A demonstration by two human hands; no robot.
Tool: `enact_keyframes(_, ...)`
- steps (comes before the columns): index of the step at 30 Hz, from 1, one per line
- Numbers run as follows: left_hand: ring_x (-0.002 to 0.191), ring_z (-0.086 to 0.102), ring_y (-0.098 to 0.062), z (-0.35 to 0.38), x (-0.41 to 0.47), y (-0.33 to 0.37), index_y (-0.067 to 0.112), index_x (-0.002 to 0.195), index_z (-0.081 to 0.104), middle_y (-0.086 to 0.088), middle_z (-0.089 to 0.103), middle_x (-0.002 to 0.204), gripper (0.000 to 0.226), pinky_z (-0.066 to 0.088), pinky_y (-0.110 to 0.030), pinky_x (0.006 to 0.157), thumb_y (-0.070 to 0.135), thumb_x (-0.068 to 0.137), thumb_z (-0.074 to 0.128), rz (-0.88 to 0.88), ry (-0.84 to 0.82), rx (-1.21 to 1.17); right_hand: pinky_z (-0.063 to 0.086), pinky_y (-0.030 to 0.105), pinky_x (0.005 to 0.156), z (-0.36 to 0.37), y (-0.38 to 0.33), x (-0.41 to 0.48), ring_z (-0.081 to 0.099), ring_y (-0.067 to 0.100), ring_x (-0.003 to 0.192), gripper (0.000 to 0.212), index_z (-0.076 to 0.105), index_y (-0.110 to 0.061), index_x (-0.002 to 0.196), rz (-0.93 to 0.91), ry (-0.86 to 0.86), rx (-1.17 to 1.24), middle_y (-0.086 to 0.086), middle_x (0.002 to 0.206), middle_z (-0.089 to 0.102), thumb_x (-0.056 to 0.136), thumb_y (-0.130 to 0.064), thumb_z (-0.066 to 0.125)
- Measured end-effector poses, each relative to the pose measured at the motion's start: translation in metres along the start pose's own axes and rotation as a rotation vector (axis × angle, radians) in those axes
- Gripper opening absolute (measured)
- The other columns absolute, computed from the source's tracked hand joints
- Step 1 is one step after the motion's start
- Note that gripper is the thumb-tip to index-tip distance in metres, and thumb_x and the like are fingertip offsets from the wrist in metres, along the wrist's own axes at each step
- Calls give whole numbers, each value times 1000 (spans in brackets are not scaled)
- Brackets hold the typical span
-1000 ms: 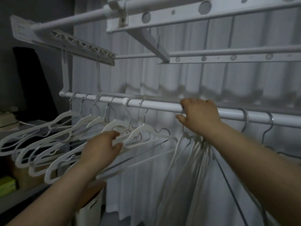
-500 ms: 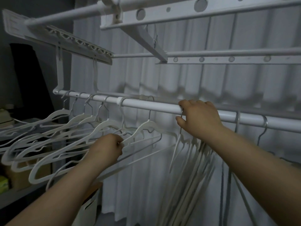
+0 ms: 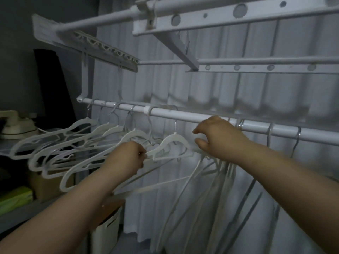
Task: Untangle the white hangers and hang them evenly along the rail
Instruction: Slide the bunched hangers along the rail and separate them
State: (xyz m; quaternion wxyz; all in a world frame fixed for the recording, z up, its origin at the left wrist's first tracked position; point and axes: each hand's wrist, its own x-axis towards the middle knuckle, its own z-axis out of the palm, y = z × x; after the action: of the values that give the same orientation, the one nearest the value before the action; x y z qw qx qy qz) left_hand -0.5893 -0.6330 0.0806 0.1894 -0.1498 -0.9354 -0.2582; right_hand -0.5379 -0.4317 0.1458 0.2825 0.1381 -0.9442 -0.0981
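Observation:
A white rail (image 3: 183, 115) runs across the dim view. Several white hangers (image 3: 78, 142) hang spread along its left part, swung out to the left. One white hanger (image 3: 172, 142) hangs near the middle. My left hand (image 3: 126, 156) is closed on that hanger's left shoulder. My right hand (image 3: 218, 138) is just below the rail, fingers curled at the top of a tangled bunch of white hangers (image 3: 207, 180) that droops under it. Two metal hooks (image 3: 282, 136) sit on the rail further right.
An upper drying rack (image 3: 229, 17) with bars juts out overhead. A white curtain (image 3: 238, 92) hangs behind the rail. To the left are a shelf (image 3: 16, 213) with a cardboard box and a green pack, and a white bin (image 3: 108, 231) on the floor.
My left hand has closed on the middle hanger and drawn it rightward. My right hand has dropped from the rail to the top of the tangled bunch.

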Motion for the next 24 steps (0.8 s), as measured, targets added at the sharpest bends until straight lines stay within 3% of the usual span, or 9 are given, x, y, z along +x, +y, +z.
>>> enact_keyframes(4, 91, 63, -28, -9, -6, -10, 7, 96, 67, -13, 70, 99, 23, 48, -30, 78, 14, 90, 46, -22, -21, 54, 24, 28, 103, 3, -24, 13, 39, 22, 124, 41, 49, -17, 129, -34, 21, -71, 3, 133, 51, 91, -31, 45)
enact_keyframes(9, 93, 64, -32, -13, -1, -13, 6, 96, 65, -15, 68, 104, 24, 50, -32, 80, 15, 90, 44, -53, -54, 35, 4, 41, 115, 2, -18, 25, 22, 22, 137, 51, 34, -14, 137, 157, 69, -232, 6, 150, 27, 89, -25, 46)
enact_keyframes(13, 95, 64, -33, -11, 5, -11, 4, 95, 64, -18, 67, 105, 23, 49, -34, 83, 15, 89, 45, -33, -64, 33, 17, 43, 112, 3, -2, 21, 36, 27, 128, 46, 35, -14, 134, 364, 5, -232, 8, 140, 41, 90, -21, 45)
enact_keyframes(16, 102, 60, -32, -5, 12, -6, 3, 103, 63, -19, 64, 111, 24, 46, -33, 84, 11, 88, 45, -14, -63, 83, 27, 39, 103, 7, 2, 17, 40, 28, 124, 47, 32, -15, 135, 393, -26, -208, 8, 137, 43, 91, -21, 44)
enact_keyframes(24, 112, 54, -32, 16, 33, 16, 6, 111, 59, -17, 59, 121, 28, 43, -35, 91, 9, 88, 43, 23, -94, 139, 21, 36, 108, 18, 18, 8, 34, 24, 130, 53, 23, -17, 141, 345, 29, -264, 4, 145, 34, 92, -22, 41)
